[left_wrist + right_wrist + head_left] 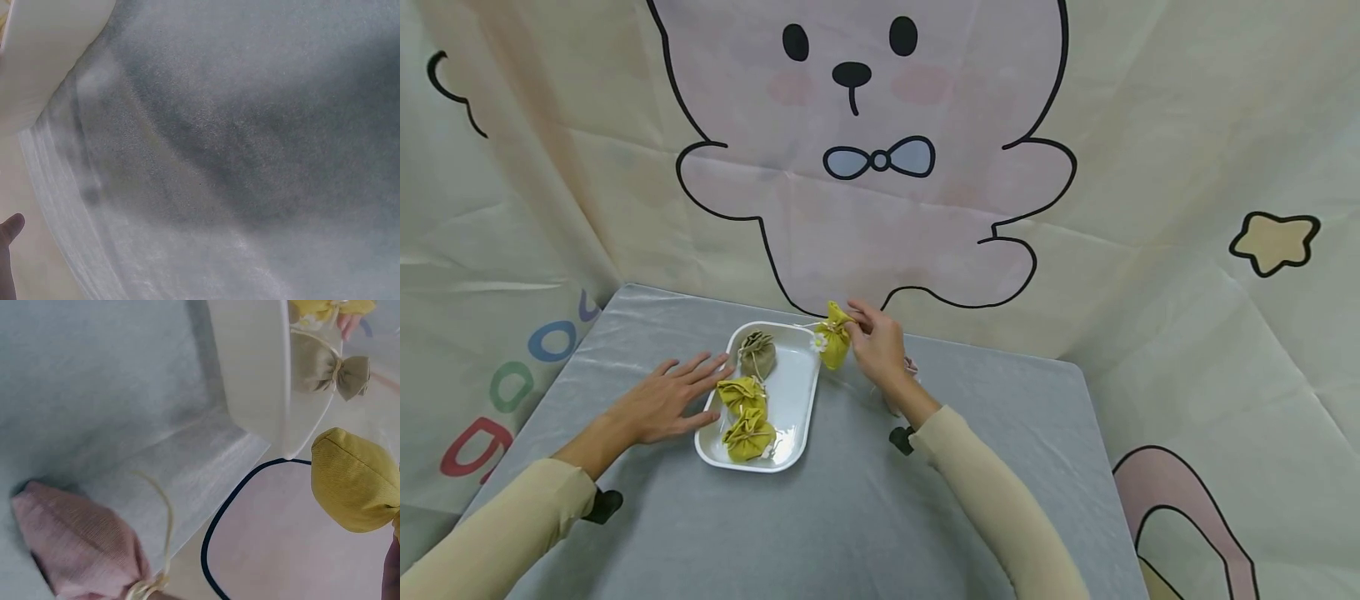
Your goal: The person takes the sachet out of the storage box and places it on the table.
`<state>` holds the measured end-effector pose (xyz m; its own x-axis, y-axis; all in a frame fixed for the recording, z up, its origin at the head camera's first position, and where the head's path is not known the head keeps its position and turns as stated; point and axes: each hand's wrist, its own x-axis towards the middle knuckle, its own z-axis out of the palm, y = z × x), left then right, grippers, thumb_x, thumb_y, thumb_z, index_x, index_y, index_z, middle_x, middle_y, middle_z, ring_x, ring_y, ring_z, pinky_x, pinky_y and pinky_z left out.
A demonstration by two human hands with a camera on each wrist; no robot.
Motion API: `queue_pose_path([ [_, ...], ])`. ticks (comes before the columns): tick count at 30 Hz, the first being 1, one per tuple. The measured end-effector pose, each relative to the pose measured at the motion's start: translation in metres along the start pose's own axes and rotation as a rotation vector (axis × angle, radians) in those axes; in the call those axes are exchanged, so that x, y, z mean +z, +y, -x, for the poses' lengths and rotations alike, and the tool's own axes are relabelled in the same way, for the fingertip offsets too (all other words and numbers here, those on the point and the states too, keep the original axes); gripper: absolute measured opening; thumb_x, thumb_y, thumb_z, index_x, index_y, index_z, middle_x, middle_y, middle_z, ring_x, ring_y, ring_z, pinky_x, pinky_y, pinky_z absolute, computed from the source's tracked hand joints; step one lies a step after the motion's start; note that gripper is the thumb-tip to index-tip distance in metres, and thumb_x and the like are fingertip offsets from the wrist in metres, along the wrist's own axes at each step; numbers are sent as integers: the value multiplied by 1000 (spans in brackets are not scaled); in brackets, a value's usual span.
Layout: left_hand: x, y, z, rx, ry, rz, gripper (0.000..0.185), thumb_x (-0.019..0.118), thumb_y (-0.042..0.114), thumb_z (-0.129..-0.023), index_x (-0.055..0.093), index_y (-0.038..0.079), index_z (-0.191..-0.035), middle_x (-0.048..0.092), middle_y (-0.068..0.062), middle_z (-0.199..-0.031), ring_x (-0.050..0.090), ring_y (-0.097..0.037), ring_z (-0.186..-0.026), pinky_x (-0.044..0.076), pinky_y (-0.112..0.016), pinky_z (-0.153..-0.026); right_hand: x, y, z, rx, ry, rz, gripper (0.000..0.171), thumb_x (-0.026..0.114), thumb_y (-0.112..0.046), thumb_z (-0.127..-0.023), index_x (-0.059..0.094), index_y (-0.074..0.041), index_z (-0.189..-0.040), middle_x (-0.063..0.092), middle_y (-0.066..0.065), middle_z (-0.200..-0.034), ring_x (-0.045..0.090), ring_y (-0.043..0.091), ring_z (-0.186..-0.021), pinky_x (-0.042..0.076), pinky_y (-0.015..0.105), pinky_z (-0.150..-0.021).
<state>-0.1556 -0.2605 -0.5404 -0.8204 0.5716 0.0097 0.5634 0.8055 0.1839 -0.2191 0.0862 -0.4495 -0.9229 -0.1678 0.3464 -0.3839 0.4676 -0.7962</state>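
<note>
Yellow pouch (pixel 833 343) in right hand (pixel 880 342), wrist (pixel 908 393) mostly hiding pink pouch (pixel 84 540)

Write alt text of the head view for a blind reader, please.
A person's right grip holds a yellow pouch by the right side of a white tray, the left grip at its left rim. Two more yellow pouches and an olive pouch lie inside.

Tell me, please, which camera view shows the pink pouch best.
The right wrist view: there the pink pouch appears large, with its cloth body and tied cord visible, though the frame's bottom edge cuts off its top. The head view shows only small parts beside the right forearm, which hides the rest. The left wrist view doesn't show it.
</note>
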Motion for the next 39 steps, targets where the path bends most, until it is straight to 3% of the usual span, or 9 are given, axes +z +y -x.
queue_pose_path([
  [12, -2, 1, 1, 10, 27, -2, 71, 62, 50, -93, 46, 12, -150, 36, -14, -158, 32, -40, -143, 31, -68, -103, -20, 7, 6, 3, -24, 24, 33, 63, 1, -95, 63, 3, -128, 73, 14, -112, 71, 22, -101, 55, 30, -87],
  [23, -1, 0, 1, -6, -11, 1, 73, 60, 53, -94, 43, 13, -152, 32, -12, -160, 29, -39, -146, 30, -67, -106, -26, 29, 15, 26, -23, 49, 33, 65, 4, -93, 63, 6, -126, 73, 15, -110, 72, 24, -99, 56, 33, -86],
  [39, -1, 1, 0, 3, 0, 4, 72, 62, 51, -94, 43, 13, -152, 33, -13, -160, 30, -39, -145, 30, -66, -105, -17, 67, 32, 19, -88, 277, 34, 70, 1, -90, 66, 5, -124, 75, 14, -104, 72, 25, -92, 57, 38, -81],
])
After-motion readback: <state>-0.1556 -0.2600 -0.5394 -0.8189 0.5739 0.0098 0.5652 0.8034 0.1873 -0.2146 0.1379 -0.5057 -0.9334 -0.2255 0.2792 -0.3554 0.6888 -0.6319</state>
